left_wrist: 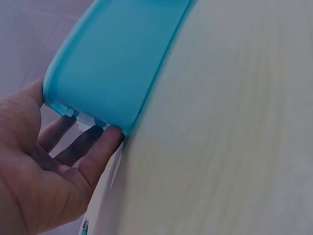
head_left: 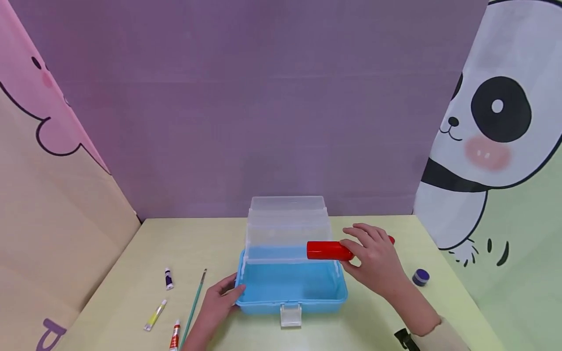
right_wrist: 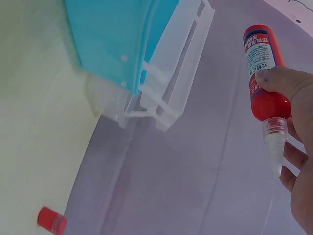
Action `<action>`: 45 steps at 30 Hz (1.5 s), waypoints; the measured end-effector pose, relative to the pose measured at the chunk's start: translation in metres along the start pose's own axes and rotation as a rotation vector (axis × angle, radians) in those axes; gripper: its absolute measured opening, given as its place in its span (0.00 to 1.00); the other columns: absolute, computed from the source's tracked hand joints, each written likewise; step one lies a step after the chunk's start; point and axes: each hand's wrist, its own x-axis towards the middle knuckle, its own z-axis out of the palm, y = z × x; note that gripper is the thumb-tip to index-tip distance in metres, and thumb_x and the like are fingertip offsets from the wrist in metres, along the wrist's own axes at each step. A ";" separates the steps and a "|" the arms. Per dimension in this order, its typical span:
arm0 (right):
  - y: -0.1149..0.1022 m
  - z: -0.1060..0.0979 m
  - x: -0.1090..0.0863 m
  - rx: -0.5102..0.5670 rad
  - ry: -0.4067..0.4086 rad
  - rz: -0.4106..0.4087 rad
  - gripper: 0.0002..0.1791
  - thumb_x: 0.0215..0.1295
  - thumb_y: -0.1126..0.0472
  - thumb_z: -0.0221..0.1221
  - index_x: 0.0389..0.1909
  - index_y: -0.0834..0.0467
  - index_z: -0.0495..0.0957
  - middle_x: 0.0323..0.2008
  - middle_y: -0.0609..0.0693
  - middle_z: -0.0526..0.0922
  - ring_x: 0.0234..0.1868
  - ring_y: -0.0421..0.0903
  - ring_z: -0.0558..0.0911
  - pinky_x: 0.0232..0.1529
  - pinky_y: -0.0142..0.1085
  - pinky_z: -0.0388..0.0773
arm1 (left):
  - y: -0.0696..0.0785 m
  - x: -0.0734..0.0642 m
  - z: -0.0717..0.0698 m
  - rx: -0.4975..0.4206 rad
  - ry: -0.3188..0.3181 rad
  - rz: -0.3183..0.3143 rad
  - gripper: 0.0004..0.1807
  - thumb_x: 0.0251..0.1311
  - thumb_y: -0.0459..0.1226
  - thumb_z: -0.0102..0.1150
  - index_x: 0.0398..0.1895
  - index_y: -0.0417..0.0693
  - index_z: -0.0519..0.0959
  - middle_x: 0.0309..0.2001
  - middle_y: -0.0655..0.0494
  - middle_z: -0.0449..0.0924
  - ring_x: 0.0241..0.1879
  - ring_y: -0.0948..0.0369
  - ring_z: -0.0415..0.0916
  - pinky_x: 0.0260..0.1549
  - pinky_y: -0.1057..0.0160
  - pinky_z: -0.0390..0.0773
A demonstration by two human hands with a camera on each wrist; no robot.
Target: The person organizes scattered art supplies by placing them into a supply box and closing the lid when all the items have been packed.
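Note:
My right hand (head_left: 373,258) holds a red squeeze bottle (head_left: 329,250) sideways above the right back part of a blue storage box (head_left: 290,282). In the right wrist view the bottle (right_wrist: 266,73) has a printed label and a clear pointed nozzle (right_wrist: 276,147), with the thumb pressed on its side. The box stands with its clear lid (head_left: 287,219) raised at the back and a clear latch (head_left: 291,316) hanging at the front. My left hand (head_left: 219,297) grips the box's left end, thumb at the rim; in the left wrist view its fingers (left_wrist: 100,156) reach the outer wall.
Left of the box lie a teal paintbrush (head_left: 195,307) and purple (head_left: 169,279), yellow (head_left: 155,315) and red (head_left: 174,335) paint tubes. A small dark-blue-lidded jar (head_left: 420,277) is at the right. A small red piece (right_wrist: 51,220) sits near the table's edge. A purple wall (head_left: 281,107) rises behind.

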 end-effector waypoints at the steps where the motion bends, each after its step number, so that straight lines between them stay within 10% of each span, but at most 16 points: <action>1: -0.003 0.003 0.001 0.008 -0.001 -0.003 0.27 0.31 0.56 0.80 0.39 0.56 0.86 0.48 0.56 0.82 0.52 0.58 0.76 0.49 0.54 0.74 | 0.000 0.000 -0.001 0.008 0.005 -0.003 0.30 0.62 0.38 0.64 0.65 0.33 0.69 0.57 0.31 0.72 0.44 0.48 0.80 0.35 0.50 0.83; 45: -0.058 0.064 -0.011 0.196 -0.058 0.088 0.29 0.32 0.54 0.81 0.42 0.52 0.84 0.51 0.52 0.80 0.56 0.52 0.74 0.51 0.52 0.74 | 0.003 -0.006 0.003 0.045 0.038 -0.026 0.34 0.61 0.43 0.65 0.69 0.48 0.67 0.60 0.29 0.69 0.51 0.41 0.77 0.35 0.50 0.83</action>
